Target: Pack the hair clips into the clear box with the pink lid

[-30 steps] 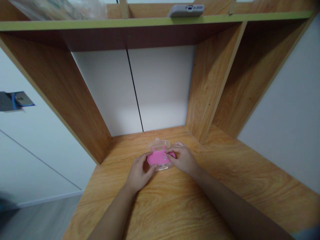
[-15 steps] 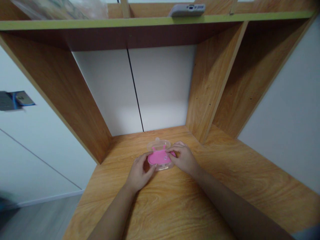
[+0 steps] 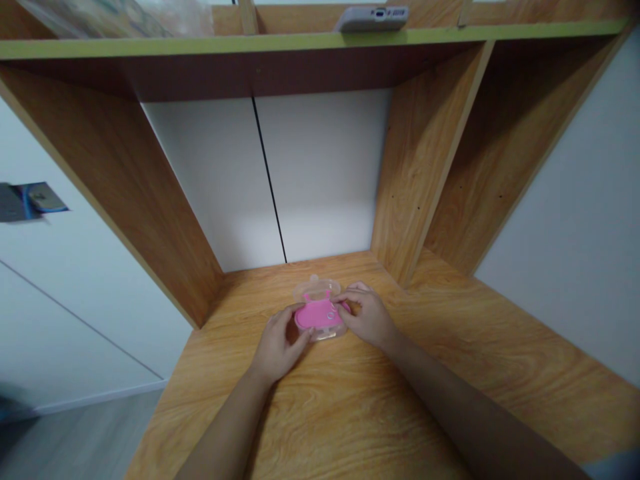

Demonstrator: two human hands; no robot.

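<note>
A flat pink plastic piece [image 3: 316, 315] with small ear-like tabs on top lies in a clear plastic case [image 3: 316, 290] on the wooden desk [image 3: 320, 413]. My left hand [image 3: 277, 345] grips the case's lower left side, with the fingers curled over the pink piece's left edge. My right hand [image 3: 366, 317] presses in from the right, its fingertips on the pink piece's right end. Both hands hide parts of the case, and I cannot tell how its edges close.
A wooden shelf unit stands on the desk, with a white back panel [image 3: 320, 173] and wooden sides close around the hands. A grey electronic device [image 3: 371, 19] lies on the shelf above. To the left, the desk edge [image 3: 170, 393] drops to a grey floor.
My right fingers have shifted slightly along the pink piece's right end. The case and my left hand stay nearly in place, and the view has tilted a little.
</note>
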